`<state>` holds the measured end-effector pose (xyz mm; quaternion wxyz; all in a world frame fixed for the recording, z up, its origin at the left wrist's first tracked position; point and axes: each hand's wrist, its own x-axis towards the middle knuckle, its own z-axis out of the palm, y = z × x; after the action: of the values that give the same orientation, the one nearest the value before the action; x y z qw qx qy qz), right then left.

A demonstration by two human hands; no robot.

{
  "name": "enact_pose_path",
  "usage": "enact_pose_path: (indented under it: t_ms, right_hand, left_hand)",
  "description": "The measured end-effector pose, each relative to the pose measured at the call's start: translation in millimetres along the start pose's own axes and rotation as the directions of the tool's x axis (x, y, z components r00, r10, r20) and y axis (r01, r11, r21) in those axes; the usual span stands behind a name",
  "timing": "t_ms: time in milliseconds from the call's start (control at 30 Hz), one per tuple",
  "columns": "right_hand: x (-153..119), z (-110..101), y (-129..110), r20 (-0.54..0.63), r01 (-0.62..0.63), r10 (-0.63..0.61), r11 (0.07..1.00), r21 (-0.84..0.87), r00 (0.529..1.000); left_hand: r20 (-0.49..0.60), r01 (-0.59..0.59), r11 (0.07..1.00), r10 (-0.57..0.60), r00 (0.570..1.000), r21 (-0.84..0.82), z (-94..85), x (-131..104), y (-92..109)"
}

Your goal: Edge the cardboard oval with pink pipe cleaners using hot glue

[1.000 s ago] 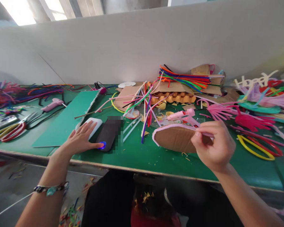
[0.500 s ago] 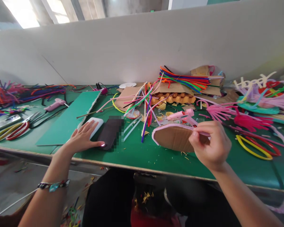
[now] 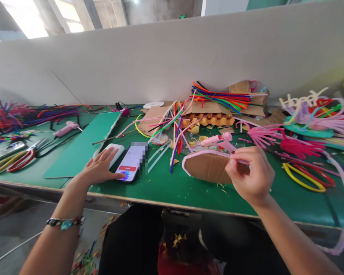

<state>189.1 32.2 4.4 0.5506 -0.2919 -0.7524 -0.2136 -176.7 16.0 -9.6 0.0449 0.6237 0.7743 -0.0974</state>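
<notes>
Pinching pink strip [image 3: 206, 151] with right hand [image 3: 252, 175] at cardboard piece [image 3: 209, 169], edged along top, bare below, and, left of it, thumbing lit phone [image 3: 130, 157] with spread left hand [image 3: 99, 166].

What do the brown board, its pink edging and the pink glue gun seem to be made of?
The brown board looks like matt corrugated cardboard, going by its colour and faint parallel creases. Its pink edging seems to be a fuzzy pipe cleaner, soft and dull-surfaced. The glue gun is probably hard plastic: smooth, evenly coloured and moulded-looking.
</notes>
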Motion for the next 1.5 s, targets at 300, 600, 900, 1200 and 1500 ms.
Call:
enact_pose_path:
  t_ms: [300,600,900,1200,1500]
  right_hand:
    - [0.5,1.0,1.2,-0.004,-0.001,0.001,1.000,-0.001,1.000]
    - [2.4,2.0,1.6,-0.017,0.002,-0.002,1.000,-0.013,1.000]
    - [-0.6,-1.6,3.3,0.007,-0.044,0.044,0.998,0.035,0.999]
    - [0.3,1.1,4.2,-0.002,-0.051,0.051,0.999,0.019,0.999]
    - [0.0,2.3,5.0,0.004,-0.060,0.060,0.998,0.014,0.998]
  left_hand:
    - [-0.360,-0.193,0.938,0.081,0.929,-0.288,2.7,2.9,-13.7]
    - [-0.740,-0.858,0.506,0.543,0.398,-0.090,-47.8,-50.3,109.0]
    - [-0.662,-0.997,0.070,0.748,0.042,0.016,-29.5,-80.1,183.6]
    - [-0.671,-0.964,0.259,0.705,0.231,-0.060,-26.0,-71.9,163.8]
    - [-0.619,-0.971,0.224,0.751,0.228,-0.086,-19.0,-73.1,158.7]
